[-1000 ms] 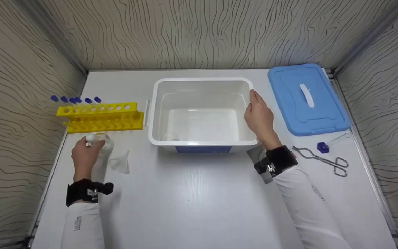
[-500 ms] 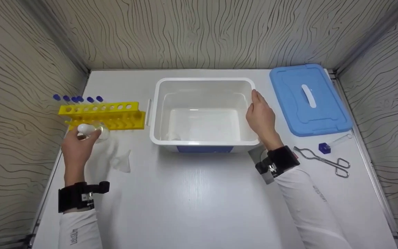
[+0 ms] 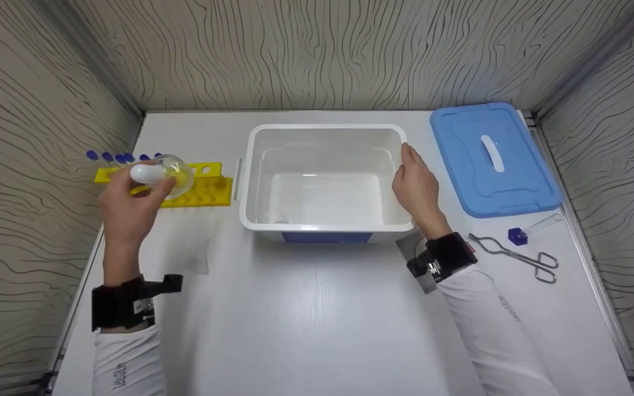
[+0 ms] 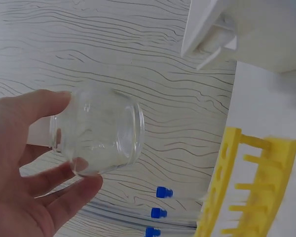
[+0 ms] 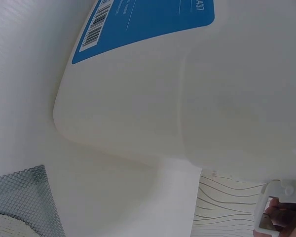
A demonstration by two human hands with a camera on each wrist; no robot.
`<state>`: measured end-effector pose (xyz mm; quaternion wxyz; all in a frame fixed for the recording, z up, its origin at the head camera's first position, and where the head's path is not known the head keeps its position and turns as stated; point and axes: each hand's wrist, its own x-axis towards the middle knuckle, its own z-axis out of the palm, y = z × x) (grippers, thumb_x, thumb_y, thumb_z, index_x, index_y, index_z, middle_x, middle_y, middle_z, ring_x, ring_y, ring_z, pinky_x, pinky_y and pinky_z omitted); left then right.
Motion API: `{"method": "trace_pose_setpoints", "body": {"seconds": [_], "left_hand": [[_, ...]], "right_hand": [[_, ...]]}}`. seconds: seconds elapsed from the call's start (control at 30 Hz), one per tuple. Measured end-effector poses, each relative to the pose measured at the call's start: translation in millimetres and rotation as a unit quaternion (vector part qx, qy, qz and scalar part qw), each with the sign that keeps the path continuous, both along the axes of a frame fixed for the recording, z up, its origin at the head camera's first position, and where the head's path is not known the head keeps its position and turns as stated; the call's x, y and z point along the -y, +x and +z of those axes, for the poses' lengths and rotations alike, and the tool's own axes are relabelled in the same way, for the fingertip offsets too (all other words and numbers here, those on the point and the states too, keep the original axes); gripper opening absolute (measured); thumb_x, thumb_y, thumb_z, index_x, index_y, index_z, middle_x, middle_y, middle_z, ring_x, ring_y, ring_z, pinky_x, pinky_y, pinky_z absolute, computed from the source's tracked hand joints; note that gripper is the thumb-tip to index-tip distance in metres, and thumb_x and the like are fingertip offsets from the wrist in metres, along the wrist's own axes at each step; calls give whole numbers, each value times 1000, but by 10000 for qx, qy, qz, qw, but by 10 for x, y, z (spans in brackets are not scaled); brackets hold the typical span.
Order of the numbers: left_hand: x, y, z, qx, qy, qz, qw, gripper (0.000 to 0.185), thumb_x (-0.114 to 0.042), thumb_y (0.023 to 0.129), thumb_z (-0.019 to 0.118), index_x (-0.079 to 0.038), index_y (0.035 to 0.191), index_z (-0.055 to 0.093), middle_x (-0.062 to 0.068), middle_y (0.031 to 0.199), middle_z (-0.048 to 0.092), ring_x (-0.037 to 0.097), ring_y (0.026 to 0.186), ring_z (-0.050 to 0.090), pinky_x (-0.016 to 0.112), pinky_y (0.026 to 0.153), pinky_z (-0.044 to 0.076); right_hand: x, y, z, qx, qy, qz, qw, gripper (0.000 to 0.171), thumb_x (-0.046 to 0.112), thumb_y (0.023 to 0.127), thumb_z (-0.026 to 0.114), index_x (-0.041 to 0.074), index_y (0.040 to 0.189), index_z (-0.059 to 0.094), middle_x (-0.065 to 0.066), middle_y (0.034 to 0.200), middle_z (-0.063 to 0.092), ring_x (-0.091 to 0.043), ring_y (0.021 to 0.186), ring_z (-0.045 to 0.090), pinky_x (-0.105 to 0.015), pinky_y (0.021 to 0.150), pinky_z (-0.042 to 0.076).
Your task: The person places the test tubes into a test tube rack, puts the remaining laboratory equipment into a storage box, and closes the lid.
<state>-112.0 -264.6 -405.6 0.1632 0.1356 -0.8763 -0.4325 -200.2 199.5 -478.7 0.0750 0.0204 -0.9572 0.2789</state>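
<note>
Biggest thing on my feed is the white tub (image 3: 325,181), dead centre on the table (image 3: 317,308), with the blue lid (image 3: 493,159) lying off to its right. My right hand (image 3: 417,190) has its fingers resting along the tub's right rim, fairly straight — not clamped on anything that I can see.

Left of the tub is the yellow rack (image 3: 185,184) with blue-capped tubes (image 4: 158,213) behind it. My left hand (image 3: 130,212) grips a small glass flask (image 4: 96,131) in the air, in front of the rack. It's tipped on its side, long axis about level, mouth towards the tub. So the tub lies to the flask's right, and the left hand is the one that has it — the right is well apart.
</note>
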Motion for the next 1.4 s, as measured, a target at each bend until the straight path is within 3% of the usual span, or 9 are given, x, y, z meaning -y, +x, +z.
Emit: {"method": "trace_pose_setpoints", "body": {"seconds": [0.2,0.5,0.73,1.03,1.2,1.4], "left_hand": [[-172,-100,75,-379,-240,-498,9978,46,-30,86,76,-6,124,66,9,121,65,20,112,64,14,85,55],[-449,-243,122,-275,-330,-1191,9919,47,-32,87,75,-7,126,65,13,125,63,25,112,63,46,95,57],[-684,-389,153,-147,-576,-1655,9844,45,-31,87,76,-7,124,66,15,128,62,31,114,63,48,95,57],[-945,-536,153,268,-796,-2136,9733,43,-29,85,77,-10,123,66,13,127,62,29,112,64,44,95,57],[-1048,-625,108,638,-1007,-2392,9636,42,-30,84,77,-11,121,66,12,125,64,30,111,64,45,96,56],[-1127,-741,10,968,-1529,-2827,9420,44,-32,84,76,-11,122,66,14,126,65,34,110,64,47,96,53]], "right_hand": [[15,-6,-22,-54,-4,-21,10000,51,5,100,38,-6,150,33,-29,153,40,-46,132,50,-58,93,52],[23,-13,-18,-66,-23,-30,10000,52,5,100,38,-6,150,34,-29,153,40,-45,135,47,-58,100,49],[13,-10,-15,-44,-18,-25,10000,52,6,101,38,-5,151,33,-28,153,40,-44,135,48,-57,99,50],[21,-14,-19,-78,-4,-20,10000,51,5,100,38,-6,150,34,-29,152,41,-44,134,49,-57,98,50],[18,-19,-23,-89,4,-31,10000,51,5,100,38,-6,150,34,-28,152,41,-44,134,49,-57,97,50],[20,-14,-22,-125,-9,-20,9999,51,5,100,39,-7,150,35,-29,151,42,-45,134,49,-57,99,50]]}}
